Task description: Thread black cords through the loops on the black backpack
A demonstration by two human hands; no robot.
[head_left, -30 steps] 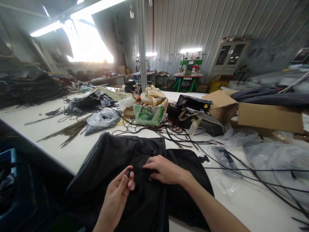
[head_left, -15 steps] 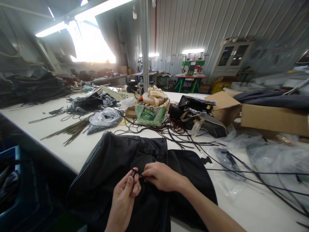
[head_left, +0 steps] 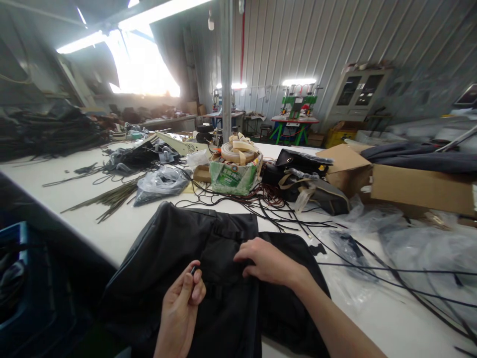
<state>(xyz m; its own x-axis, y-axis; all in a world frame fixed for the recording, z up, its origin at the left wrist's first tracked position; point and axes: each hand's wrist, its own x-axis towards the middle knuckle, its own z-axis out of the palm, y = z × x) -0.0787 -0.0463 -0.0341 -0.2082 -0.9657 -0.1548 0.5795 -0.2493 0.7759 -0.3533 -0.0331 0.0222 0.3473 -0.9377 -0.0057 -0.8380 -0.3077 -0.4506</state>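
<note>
A black bag [head_left: 179, 248] with straps on its front lies across the near side of the table. My left hand [head_left: 183, 296] is closed over the bag's lower front, pinching a small black piece [head_left: 193, 270] between thumb and fingers; most of it is hidden, and I cannot tell its kind. To the right, my right hand [head_left: 266, 261] is above the bag with thumb and fingers bent and apart, holding nothing I can see. Near it, a black strap [head_left: 229, 232] crosses the upper front, and another short strap [head_left: 214, 291] shows lower down.
Loose black cords [head_left: 268, 211] run over the white table [head_left: 112, 238]. Behind them stands a green box [head_left: 233, 176] with rolled tape. Plastic bags [head_left: 417, 253] and an open carton [head_left: 421, 189] are at right; a blue crate [head_left: 24, 278] sits low at left.
My hands have moved apart. The left, still pinching the small black piece, has shifted left and down; the right has moved right and its fingers have parted.
</note>
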